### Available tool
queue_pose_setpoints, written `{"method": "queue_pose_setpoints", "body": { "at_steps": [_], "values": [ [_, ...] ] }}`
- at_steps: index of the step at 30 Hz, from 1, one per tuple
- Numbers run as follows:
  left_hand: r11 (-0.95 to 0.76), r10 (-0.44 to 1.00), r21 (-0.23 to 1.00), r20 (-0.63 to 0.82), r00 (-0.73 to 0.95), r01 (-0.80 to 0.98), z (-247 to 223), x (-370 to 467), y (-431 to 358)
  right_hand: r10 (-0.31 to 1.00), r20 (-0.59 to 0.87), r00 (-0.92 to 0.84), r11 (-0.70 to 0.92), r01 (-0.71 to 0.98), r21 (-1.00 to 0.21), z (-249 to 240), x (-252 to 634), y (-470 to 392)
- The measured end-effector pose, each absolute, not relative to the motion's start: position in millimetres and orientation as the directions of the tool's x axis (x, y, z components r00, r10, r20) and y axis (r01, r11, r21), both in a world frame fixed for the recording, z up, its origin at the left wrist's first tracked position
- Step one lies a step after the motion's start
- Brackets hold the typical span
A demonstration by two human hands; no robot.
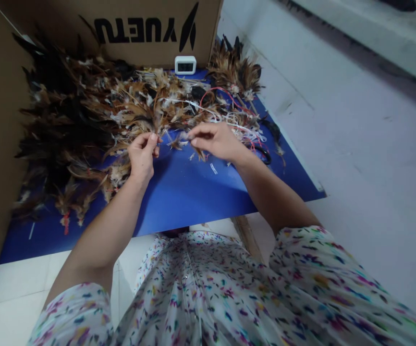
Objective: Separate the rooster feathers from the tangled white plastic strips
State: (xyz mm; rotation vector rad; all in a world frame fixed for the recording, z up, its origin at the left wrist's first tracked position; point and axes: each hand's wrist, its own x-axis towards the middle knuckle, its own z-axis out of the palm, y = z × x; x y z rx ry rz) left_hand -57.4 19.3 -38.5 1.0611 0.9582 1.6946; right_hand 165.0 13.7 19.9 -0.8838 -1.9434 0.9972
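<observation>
My left hand (142, 154) is closed in a pinch on the base of a brown feather (155, 119), which points up and away from me. Just to its right, my right hand (215, 141) has thumb and forefinger pressed together at a small tuft of greyish fluff (184, 136). The two hands are apart, low over the front of a heap of brown and black feathers (103, 101). Small loose feather bits (198, 154) lie under my right fingers. Whether a thread runs between the hands I cannot make out.
The feathers lie on a blue table (189, 202). Behind them stand a cardboard box (150, 53) and a small white digital clock (185, 65). White and pink ties (244, 127) and a black ring-shaped object (263, 154) lie at right. Another feather bunch (235, 67) rests by the wall.
</observation>
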Motion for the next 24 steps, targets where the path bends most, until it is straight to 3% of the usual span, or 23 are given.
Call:
{"method": "queue_pose_setpoints", "body": {
  "at_steps": [2,4,7,13,19,24],
  "values": [
    [-0.302,0.942,0.913,0.243,-0.230,-0.273,-38.8,-57.0,19.1,0.699,0.278,-0.659,0.573,0.283,-0.769,22.1,162.3,1.8],
    [-0.300,0.943,0.914,0.243,-0.226,-0.272,-38.3,-56.6,18.6,0.632,0.238,-0.737,0.653,0.341,-0.677,22.6,157.8,-1.9],
    [-0.303,0.944,0.913,0.247,-0.220,-0.275,-36.8,-56.3,17.8,0.717,0.242,-0.654,0.651,0.502,-0.569,21.5,147.0,9.1],
    [-0.282,0.948,0.924,0.227,-0.223,-0.258,-35.9,-56.3,17.6,0.909,0.105,-0.403,0.409,0.815,-0.410,20.1,110.6,50.7],
    [-0.278,0.950,0.921,0.223,-0.217,-0.272,-35.1,-55.0,17.0,0.954,-0.004,-0.300,0.276,0.881,-0.384,6.8,80.6,71.6],
    [-0.256,0.953,0.932,0.197,-0.232,-0.258,-31.4,-53.4,14.9,0.935,0.042,-0.353,0.333,0.828,-0.450,-5.0,82.8,83.7]
  ]
}}
